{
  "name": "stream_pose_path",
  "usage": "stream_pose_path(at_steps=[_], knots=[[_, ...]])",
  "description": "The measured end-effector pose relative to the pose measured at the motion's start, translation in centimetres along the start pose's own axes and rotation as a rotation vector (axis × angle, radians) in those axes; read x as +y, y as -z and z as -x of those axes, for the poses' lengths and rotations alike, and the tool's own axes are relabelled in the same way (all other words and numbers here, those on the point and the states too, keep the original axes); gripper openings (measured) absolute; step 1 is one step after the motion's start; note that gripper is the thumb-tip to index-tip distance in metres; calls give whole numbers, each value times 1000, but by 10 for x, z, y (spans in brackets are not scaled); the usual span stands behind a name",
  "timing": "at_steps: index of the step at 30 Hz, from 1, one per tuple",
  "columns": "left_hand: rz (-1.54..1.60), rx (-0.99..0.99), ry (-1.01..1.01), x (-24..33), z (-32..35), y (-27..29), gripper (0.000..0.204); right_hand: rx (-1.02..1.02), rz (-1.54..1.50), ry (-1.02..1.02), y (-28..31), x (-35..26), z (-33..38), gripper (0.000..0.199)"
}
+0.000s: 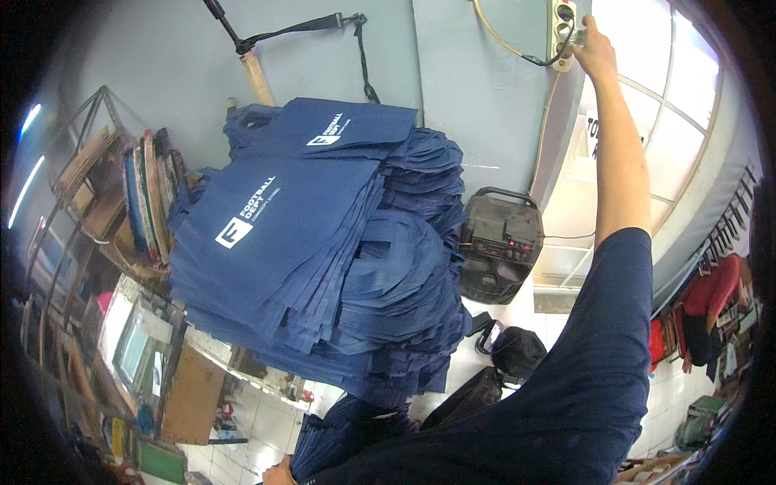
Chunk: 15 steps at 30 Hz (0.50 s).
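Observation:
My right hand [596,50] is stretched far up at the upper right, its fingers closed around a small grey plug [576,37] against the white power strip [558,56] on the wall. Above it, a black plug with a cable sits in the strip. Low in the picture, my left hand [280,471] grips a bundle of dark blue fabric bags [331,436]; only part of this hand shows. In front of me rises a tall pile of dark blue bags [283,218] with white print, their cut-out handles stacked toward the right.
A black portable speaker [501,242] stands right of the pile, with black bags [517,352] on the floor below. At left is a metal rack [101,202] with wooden frames. A bright window [647,48] lies beyond my right arm. A strap [299,30] hangs on the wall.

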State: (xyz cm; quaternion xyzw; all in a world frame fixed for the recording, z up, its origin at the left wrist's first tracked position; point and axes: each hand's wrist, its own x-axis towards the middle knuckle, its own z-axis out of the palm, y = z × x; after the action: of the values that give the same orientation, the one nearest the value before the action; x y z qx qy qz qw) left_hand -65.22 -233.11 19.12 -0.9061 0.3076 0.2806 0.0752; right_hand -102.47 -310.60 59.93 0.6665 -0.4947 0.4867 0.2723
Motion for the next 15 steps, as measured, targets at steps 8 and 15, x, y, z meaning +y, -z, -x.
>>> stream_pose_path(at_steps=[8,15], knots=[[164,48,-251,30,56,80,75,59,-61,-23,-16,9,-9,48],[22,137,-99,-43,52,81,82,101,-168,75,-10,55,36,82]])
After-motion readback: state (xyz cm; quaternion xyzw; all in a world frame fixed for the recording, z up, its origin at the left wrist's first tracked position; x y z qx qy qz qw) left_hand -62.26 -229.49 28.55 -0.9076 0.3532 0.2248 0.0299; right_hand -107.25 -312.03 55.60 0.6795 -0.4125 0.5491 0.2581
